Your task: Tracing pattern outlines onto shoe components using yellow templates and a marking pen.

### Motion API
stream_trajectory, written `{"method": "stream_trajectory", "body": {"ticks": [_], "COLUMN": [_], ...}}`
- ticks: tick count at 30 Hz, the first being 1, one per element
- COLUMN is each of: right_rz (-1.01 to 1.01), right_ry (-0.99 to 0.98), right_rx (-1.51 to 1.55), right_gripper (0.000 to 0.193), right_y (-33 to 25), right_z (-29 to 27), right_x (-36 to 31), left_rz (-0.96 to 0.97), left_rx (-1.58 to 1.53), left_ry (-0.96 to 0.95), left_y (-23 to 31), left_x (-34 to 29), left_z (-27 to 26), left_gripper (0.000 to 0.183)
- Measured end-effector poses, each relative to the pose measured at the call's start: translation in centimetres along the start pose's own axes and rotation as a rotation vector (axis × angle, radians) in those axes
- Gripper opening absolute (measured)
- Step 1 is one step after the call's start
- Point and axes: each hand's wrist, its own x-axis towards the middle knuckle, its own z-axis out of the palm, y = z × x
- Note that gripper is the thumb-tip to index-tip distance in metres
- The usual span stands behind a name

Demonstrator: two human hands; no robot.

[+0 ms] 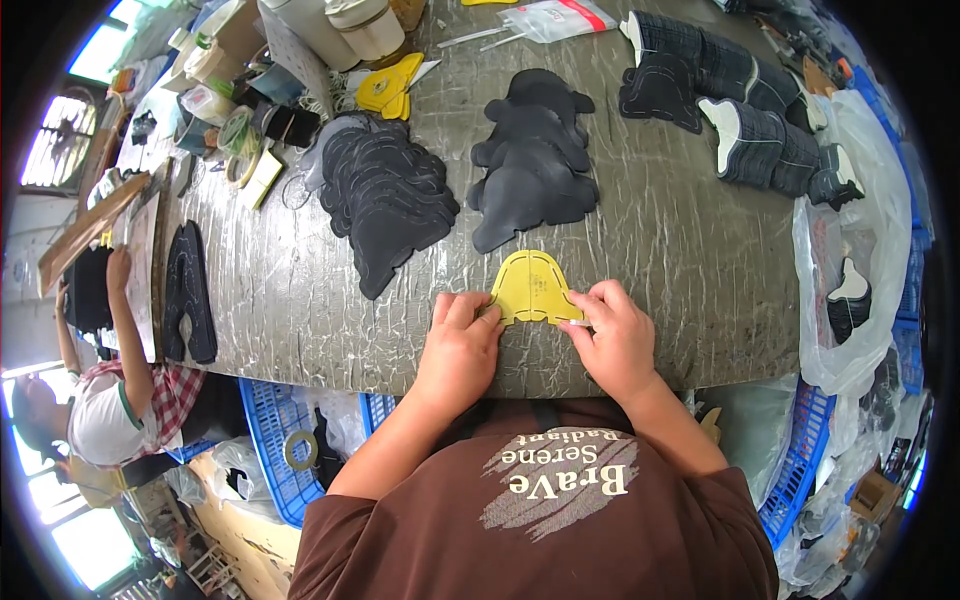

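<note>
A yellow arch-shaped template (531, 284) with slots along its edges lies on the table in front of me. Thumb and fingers of my left hand (461, 345) are closed on its lower left corner. At the lower right corner, my right hand (618, 335) is closed around a thin white pen-like stick (578, 322), mostly hidden by the fingers. Dark slots show through the template; whether a black piece lies beneath it I cannot tell. Just beyond are a spread row of smooth black cut pieces (535, 155) and, left of it, a fanned stack of black pieces with light lines (385, 195).
Rolled bundles of black pieces (765, 155) and a clear plastic bag (850, 340) occupy the right side. More yellow templates (390, 88), tape rolls and tubs (365, 28) crowd the back left. Blue crates (275, 440) stand below the table edge. Another person (110, 410) works at the left.
</note>
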Motion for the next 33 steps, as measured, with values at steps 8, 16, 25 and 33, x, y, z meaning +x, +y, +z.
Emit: {"method": "stream_trajectory", "body": {"ticks": [8, 16, 25, 33], "right_rz": [0.006, 0.018, -0.026, -0.047], "right_ry": [0.003, -0.094, -0.125, -0.365], "right_rx": [0.003, 0.079, 0.448, 0.562], "right_gripper": [0.034, 0.024, 0.013, 0.003], "right_y": [0.0, 0.1, -1.8, -4.1], "right_z": [0.0, -0.8, -0.5, 1.7], "right_x": [0.0, 0.9, 5.3, 7.0], "left_rz": [0.204, 0.255, 0.295, 0.416], "left_rx": [0.275, 0.516, 0.546, 0.553], "left_ry": [-0.150, -0.400, -0.323, -0.265], "left_y": [2.0, 4.3, 3.7, 3.2], "left_x": [0.2, 0.1, -0.4, -0.3], "left_z": [0.8, 1.5, 2.8, 3.1], "left_gripper": [0.037, 0.074, 0.067, 0.043]}}
